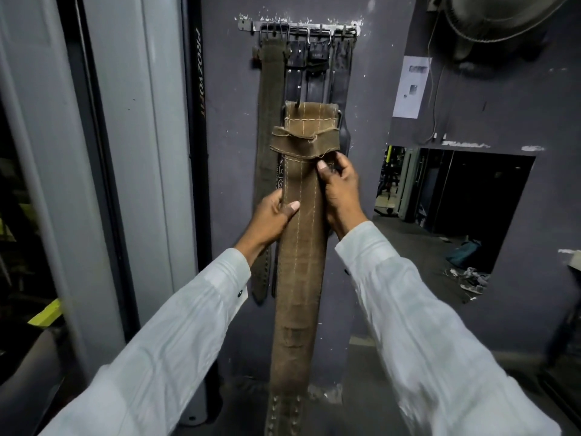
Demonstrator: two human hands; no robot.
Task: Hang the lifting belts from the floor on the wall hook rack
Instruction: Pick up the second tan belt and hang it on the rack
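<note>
Clasping brown belt (pixel 298 247), left hand (pixel 270 220) closed, right hand (pixel 341 196) pinching its loop

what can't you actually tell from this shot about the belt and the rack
Head view only:
- Buckle of the tan belt: its top end is folded over, only a sliver of metal shows.
- Free hooks on the hook rack: small, crowded by hanging dark belts.
- Tan belt's lower end: cut off by the bottom edge.
- Right hand fingers: behind the belt.
- Wall paper: print blurred.
</note>
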